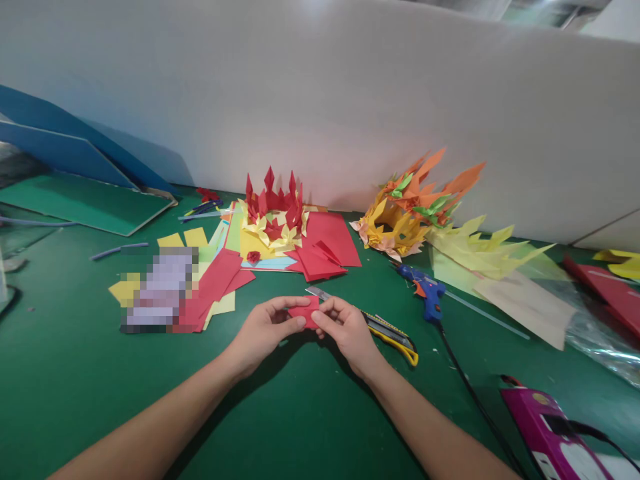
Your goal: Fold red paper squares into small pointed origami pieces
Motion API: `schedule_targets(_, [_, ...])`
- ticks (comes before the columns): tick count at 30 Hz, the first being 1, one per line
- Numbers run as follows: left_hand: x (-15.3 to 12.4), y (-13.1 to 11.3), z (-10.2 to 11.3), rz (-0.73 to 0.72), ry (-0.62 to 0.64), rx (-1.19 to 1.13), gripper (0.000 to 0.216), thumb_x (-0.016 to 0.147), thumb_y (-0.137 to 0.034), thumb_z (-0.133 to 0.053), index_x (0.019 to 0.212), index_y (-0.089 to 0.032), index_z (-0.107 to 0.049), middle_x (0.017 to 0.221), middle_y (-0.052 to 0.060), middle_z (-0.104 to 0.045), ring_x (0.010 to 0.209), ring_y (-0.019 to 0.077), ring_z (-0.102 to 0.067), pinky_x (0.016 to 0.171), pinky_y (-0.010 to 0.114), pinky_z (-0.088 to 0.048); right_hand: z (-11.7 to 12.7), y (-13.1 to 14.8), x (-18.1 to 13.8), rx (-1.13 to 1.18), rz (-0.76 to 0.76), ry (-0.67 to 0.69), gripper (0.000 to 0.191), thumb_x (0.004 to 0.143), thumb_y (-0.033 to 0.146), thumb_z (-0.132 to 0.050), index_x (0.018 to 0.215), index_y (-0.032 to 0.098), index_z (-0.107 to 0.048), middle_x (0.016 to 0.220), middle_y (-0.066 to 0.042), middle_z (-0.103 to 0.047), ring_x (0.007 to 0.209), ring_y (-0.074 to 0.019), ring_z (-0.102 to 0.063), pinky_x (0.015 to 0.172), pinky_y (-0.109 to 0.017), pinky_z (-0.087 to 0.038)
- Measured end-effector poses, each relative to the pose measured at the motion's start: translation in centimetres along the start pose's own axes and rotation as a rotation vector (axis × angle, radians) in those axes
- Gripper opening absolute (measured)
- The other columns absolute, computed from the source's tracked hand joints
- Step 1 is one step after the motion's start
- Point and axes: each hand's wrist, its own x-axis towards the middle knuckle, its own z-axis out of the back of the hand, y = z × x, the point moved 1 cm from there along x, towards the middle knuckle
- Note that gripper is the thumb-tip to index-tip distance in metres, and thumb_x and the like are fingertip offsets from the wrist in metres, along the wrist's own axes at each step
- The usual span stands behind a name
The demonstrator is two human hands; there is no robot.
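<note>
Right, both hands are on one small red paper piece (305, 312), just left of the blade tip of the cutter (390, 329). My left hand (265, 330) is closed on the paper's left edge, thumb in front and fingers curled behind. My right hand (347, 330) pinches the right edge between thumb and forefinger. The paper's long axis runs left-right, hand to hand and roughly level, with its flat face turned up toward me. It is plain red, folded and roughly rectangular, and my thumbs hide the lower part. I can't tell whether it clears the green table (100, 373).

The yellow-black cutter lies behind my right hand, blade end pointing up-left at the paper. A blue glue gun (425, 293) sits just right of the cutter. Loose red sheets (320, 257) lie beyond the cutter to its left, and a red-and-yellow paper crown (273, 217) stands farther back the same way.
</note>
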Motion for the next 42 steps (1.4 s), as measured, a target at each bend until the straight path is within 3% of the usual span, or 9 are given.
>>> schedule_targets(7, [0.11,0.02,0.03,0.089,0.028,-0.145,0.039,0.057,-0.022,-0.08,0.094,-0.016,-0.071,0.079,0.005,-0.076,0.069,0.0149,-0.068,0.081,0.033,-0.052,-0.28,0.18,0.09,0.063,-0.069,0.029,0.037,0.057,0.046,-0.076,0.069,0.019,-0.055,0.05,0.006,-0.059,0.043,-0.0083,-0.051,0.048,-0.022,-0.043])
schedule_targets(13, [0.02,-0.34,0.0,0.129,-0.036,-0.206,0.039,0.056,-0.019,-0.08,0.093,-0.013,-0.071,0.073,0.004,-0.075,0.066,0.014,-0.067,0.083,0.033,-0.051,-0.4,0.48,-0.02,0.007,-0.048,0.121,0.045,0.067,0.061,-0.062,0.061,0.017,-0.055,0.051,0.002,-0.06,0.044,-0.0081,-0.051,0.047,-0.022,-0.041])
schedule_targets(19, [-0.04,-0.31,-0.11,0.132,-0.023,-0.164,0.038,0.055,-0.018,-0.08,0.092,-0.014,-0.07,0.072,0.003,-0.075,0.064,0.0129,-0.065,0.076,0.029,-0.051,-0.14,0.37,-0.32,-0.089,-0.003,0.191,0.034,0.068,0.047,-0.067,0.059,0.018,-0.052,0.053,0.004,-0.058,0.046,-0.0075,-0.049,0.051,-0.022,-0.041])
schedule_targets(25, [-0.07,-0.42,-0.26,0.057,-0.033,-0.018,0.039,0.059,-0.018,-0.075,0.097,-0.013,-0.068,0.061,0.0,-0.07,0.056,0.0123,-0.061,0.061,0.026,-0.048,-0.01,0.02,-0.18,-0.121,0.011,0.25,0.032,0.071,0.046,-0.064,0.062,0.018,-0.053,0.055,0.003,-0.058,0.048,-0.0086,-0.049,0.052,-0.023,-0.041])
schedule_targets(35, [-0.24,-0.57,-0.59,-0.141,-0.041,0.128,0.029,0.063,-0.017,-0.066,0.092,-0.018,-0.063,0.092,0.003,-0.07,0.07,0.0144,-0.064,0.069,0.031,-0.052,-0.32,0.09,-0.21,-0.157,0.039,0.21,0.03,0.07,0.044,-0.065,0.065,0.02,-0.049,0.055,0.004,-0.055,0.05,-0.0101,-0.05,0.053,-0.024,-0.041])
schedule_targets(39, [-0.07,-0.69,-0.39,-0.125,-0.035,0.114,0.026,0.06,-0.014,-0.066,0.085,-0.017,-0.064,0.086,0.003,-0.069,0.067,0.0139,-0.063,0.066,0.029,-0.051,-0.14,-0.17,-0.3,-0.156,0.078,0.254,0.026,0.075,0.04,-0.061,0.066,0.019,-0.049,0.058,0.003,-0.055,0.053,-0.0103,-0.051,0.054,-0.024,-0.042])
schedule_targets(42, [-0.1,-0.77,-0.15,-0.069,-0.011,0.102,0.025,0.057,-0.012,-0.065,0.082,-0.017,-0.064,0.079,0.001,-0.069,0.061,0.0123,-0.06,0.061,0.027,-0.048,0.04,-0.31,-0.34,-0.082,0.175,0.148,0.023,0.072,0.033,-0.065,0.081,0.022,-0.048,0.073,0.003,-0.056,0.062,-0.0111,-0.055,0.057,-0.023,-0.046])
